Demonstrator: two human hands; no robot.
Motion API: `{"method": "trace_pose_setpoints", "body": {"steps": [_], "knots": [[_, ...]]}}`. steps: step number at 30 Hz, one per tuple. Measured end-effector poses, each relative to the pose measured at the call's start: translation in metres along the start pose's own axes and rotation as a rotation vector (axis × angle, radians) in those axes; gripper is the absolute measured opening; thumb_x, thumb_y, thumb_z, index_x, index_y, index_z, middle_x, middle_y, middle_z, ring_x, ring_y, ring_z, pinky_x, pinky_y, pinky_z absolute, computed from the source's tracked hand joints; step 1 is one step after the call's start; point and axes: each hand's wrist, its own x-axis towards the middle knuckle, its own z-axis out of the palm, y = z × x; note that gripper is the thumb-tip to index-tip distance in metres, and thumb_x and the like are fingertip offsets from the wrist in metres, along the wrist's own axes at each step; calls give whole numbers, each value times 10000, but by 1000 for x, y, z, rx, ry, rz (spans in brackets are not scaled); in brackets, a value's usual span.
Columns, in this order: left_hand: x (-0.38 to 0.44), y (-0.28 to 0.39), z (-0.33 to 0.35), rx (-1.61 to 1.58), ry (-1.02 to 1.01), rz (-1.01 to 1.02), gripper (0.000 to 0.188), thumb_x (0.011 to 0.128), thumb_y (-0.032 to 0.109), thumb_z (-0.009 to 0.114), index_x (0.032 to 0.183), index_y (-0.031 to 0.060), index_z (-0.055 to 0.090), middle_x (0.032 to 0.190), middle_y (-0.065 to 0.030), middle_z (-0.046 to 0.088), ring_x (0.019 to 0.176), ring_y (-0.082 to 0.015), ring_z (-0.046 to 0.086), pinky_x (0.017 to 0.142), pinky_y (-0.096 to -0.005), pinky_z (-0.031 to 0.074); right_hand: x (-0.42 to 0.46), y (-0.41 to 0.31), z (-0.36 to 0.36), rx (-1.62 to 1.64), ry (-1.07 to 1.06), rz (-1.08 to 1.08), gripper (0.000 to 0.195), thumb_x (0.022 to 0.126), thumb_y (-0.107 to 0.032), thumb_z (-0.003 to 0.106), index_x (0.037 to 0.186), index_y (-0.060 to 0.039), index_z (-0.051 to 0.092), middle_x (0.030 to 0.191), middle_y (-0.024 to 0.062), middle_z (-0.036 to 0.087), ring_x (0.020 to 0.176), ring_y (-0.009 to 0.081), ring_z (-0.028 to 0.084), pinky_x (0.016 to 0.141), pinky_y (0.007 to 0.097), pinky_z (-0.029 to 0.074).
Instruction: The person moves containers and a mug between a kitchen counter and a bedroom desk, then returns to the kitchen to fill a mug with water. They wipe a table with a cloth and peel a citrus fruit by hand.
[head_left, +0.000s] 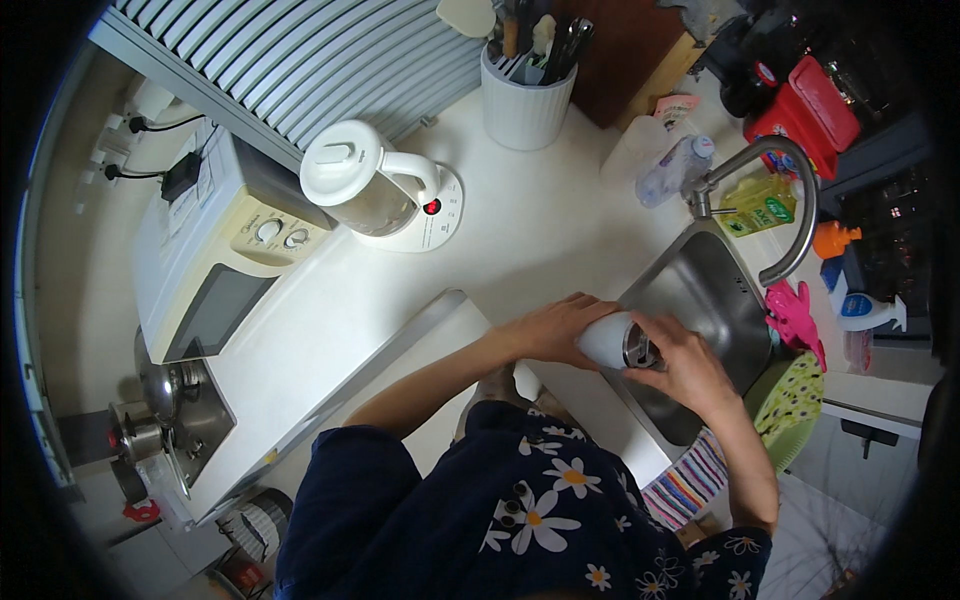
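A white cylindrical container (604, 341), possibly a cup or thermos, lies tilted between my two hands over the near left edge of the steel sink (712, 262). My left hand (559, 328) is wrapped around its white body. Around the shiny metal end (637, 346) are the fingers of my right hand (681, 364). Whether that end is a lid or a rim cannot be told. The curved faucet (806, 202) rises from the sink's far corner, apart from both hands.
A glass electric kettle (375, 187) stands on its lit base beside a microwave (232, 262). Farther back is a ribbed utensil holder (529, 105). A plastic bottle (675, 171), yellow dish soap (759, 202) and pink rubber gloves (795, 315) line the sink. A striped cloth (686, 480) hangs at the front.
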Motion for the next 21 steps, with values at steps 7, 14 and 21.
{"method": "trace_pose_setpoints", "body": {"steps": [7,14,21], "knots": [[7,-8,15,67,34,-42,771,627,243,787,1284,112,405,1206,-139,511,1149,-344,445,969,-422,385,8,7,11,-217,-12,184,658,706,-370,733,1173,29,498,847,199,636,768,360,633,698,411,511],[14,-11,3,-63,7,22,779,620,219,801,1280,94,406,1262,-152,456,1180,-355,406,998,-436,355,3,1,-3,-344,-9,-63,631,716,-287,738,1235,-67,455,1175,210,510,746,369,633,700,419,517],[28,-32,-14,79,173,119,790,599,210,810,1258,41,407,1247,-168,446,1168,-368,407,998,-440,350,31,0,-7,-307,38,303,829,782,-602,559,1270,46,390,945,283,609,699,389,641,637,419,504]]}}
